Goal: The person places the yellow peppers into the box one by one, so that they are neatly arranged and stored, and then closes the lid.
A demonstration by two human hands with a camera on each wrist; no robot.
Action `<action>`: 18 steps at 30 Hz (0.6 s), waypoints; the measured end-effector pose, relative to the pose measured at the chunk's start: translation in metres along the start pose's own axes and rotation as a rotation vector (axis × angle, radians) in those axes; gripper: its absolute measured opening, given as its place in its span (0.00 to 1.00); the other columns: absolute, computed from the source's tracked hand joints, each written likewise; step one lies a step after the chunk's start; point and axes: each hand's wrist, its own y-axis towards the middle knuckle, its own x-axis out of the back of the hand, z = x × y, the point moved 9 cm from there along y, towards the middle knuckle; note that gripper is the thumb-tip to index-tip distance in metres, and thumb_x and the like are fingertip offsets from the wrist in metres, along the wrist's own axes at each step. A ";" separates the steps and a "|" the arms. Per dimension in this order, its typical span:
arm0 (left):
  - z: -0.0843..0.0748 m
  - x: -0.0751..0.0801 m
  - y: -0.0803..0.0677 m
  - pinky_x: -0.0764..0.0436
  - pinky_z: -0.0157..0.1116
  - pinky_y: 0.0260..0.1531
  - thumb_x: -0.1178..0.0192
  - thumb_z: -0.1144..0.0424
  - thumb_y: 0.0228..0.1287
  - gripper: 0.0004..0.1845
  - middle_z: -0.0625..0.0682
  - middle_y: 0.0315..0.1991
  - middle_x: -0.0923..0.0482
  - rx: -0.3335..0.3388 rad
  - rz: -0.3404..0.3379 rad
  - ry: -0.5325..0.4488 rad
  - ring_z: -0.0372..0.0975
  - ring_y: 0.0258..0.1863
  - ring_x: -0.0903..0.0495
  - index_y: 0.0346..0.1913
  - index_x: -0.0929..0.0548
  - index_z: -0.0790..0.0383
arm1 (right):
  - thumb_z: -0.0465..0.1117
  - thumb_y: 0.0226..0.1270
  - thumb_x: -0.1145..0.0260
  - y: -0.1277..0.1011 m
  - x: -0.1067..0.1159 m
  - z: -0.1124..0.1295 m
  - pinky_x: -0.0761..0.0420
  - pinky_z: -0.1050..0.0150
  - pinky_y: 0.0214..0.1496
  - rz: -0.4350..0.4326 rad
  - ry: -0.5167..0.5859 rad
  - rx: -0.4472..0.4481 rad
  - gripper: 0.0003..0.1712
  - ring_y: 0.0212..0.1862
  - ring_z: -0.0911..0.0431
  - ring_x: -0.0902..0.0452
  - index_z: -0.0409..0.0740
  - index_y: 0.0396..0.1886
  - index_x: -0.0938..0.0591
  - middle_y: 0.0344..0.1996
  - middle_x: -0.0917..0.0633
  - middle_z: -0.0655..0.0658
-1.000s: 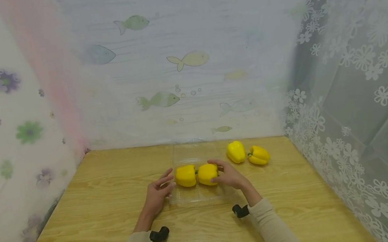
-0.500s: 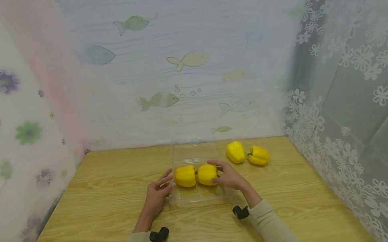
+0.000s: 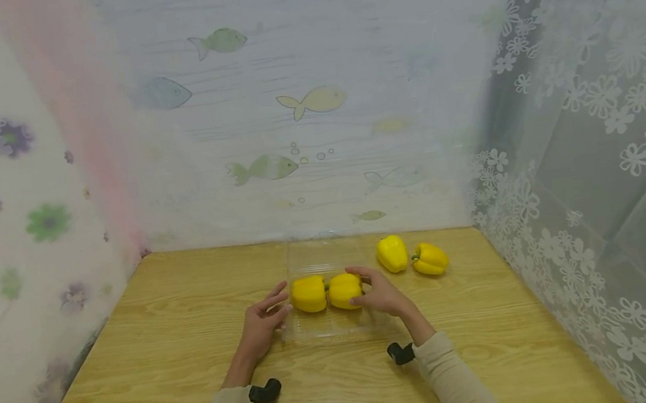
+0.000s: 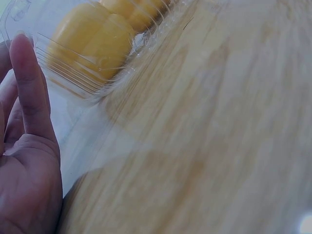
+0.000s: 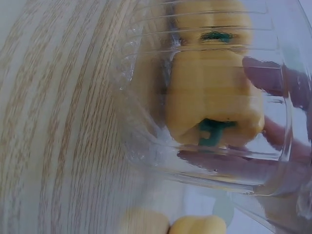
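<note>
Two yellow bell peppers lie end to end in a clear plastic clamshell box: a left pepper (image 3: 308, 295) and a right pepper (image 3: 343, 292). The box's front rim (image 3: 330, 333) faces me and its lid (image 3: 324, 252) is raised behind. My right hand (image 3: 384, 293) reaches inside and grips the right pepper; through the wall, the right wrist view shows fingers about this pepper (image 5: 209, 97) and its green stem end. My left hand (image 3: 261, 327) is at the box's left side, fingers fairly straight. In the left wrist view, a fingertip (image 4: 22, 44) meets the box's edge.
Two more yellow bell peppers, one upright (image 3: 392, 253) and one on its side (image 3: 430, 259), are on the wooden table (image 3: 166, 355) right of the box. Black wrist-camera mounts (image 3: 266, 391) sit at both cuffs. Patterned curtains (image 3: 314, 128) surround the table's back and sides.
</note>
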 end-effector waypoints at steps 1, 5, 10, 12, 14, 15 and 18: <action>0.000 0.000 0.000 0.21 0.27 0.25 0.33 0.70 0.68 0.23 0.58 0.76 0.36 0.001 -0.002 0.004 0.32 0.31 0.21 0.63 0.22 0.77 | 0.30 0.64 0.28 0.000 0.000 0.000 0.35 0.37 0.73 0.000 0.000 0.004 0.40 0.76 0.32 0.44 0.39 0.75 0.31 0.75 0.33 0.34; 0.001 0.001 0.001 0.21 0.27 0.26 0.33 0.69 0.67 0.23 0.56 0.76 0.34 0.011 -0.010 0.012 0.32 0.31 0.21 0.62 0.21 0.76 | 0.32 0.64 0.27 -0.001 0.001 0.004 0.39 0.35 0.74 -0.009 -0.016 0.038 0.41 0.77 0.34 0.44 0.36 0.75 0.32 0.74 0.32 0.34; 0.002 0.001 0.001 0.20 0.27 0.27 0.33 0.69 0.68 0.23 0.56 0.76 0.34 0.012 -0.004 0.015 0.32 0.34 0.20 0.63 0.21 0.75 | 0.34 0.66 0.27 -0.002 0.001 0.008 0.42 0.32 0.73 -0.010 -0.040 0.081 0.40 0.77 0.35 0.44 0.34 0.75 0.33 0.75 0.33 0.33; 0.002 0.001 0.001 0.20 0.28 0.27 0.33 0.69 0.68 0.23 0.56 0.76 0.35 0.011 -0.001 0.013 0.32 0.35 0.20 0.63 0.21 0.75 | 0.34 0.67 0.28 -0.002 0.001 0.008 0.42 0.31 0.73 0.000 -0.031 0.091 0.41 0.78 0.35 0.46 0.33 0.76 0.34 0.76 0.35 0.33; 0.003 0.001 0.002 0.20 0.28 0.27 0.33 0.69 0.68 0.23 0.56 0.76 0.35 0.017 0.000 0.011 0.32 0.36 0.20 0.64 0.21 0.75 | 0.34 0.69 0.30 -0.003 0.002 0.008 0.42 0.30 0.72 0.007 -0.010 0.098 0.41 0.78 0.34 0.49 0.32 0.77 0.36 0.77 0.38 0.32; 0.004 0.001 0.002 0.19 0.28 0.28 0.33 0.69 0.68 0.24 0.56 0.76 0.35 0.019 0.000 0.012 0.31 0.36 0.20 0.64 0.21 0.74 | 0.34 0.69 0.30 -0.003 0.003 0.008 0.41 0.30 0.72 0.006 0.002 0.102 0.41 0.78 0.33 0.49 0.32 0.77 0.37 0.77 0.39 0.32; 0.005 0.002 0.002 0.19 0.28 0.28 0.33 0.68 0.68 0.24 0.56 0.77 0.35 0.027 0.000 0.017 0.30 0.39 0.19 0.64 0.22 0.74 | 0.33 0.70 0.31 -0.004 0.009 0.006 0.37 0.33 0.71 -0.008 0.036 0.110 0.39 0.77 0.33 0.47 0.34 0.77 0.36 0.77 0.39 0.32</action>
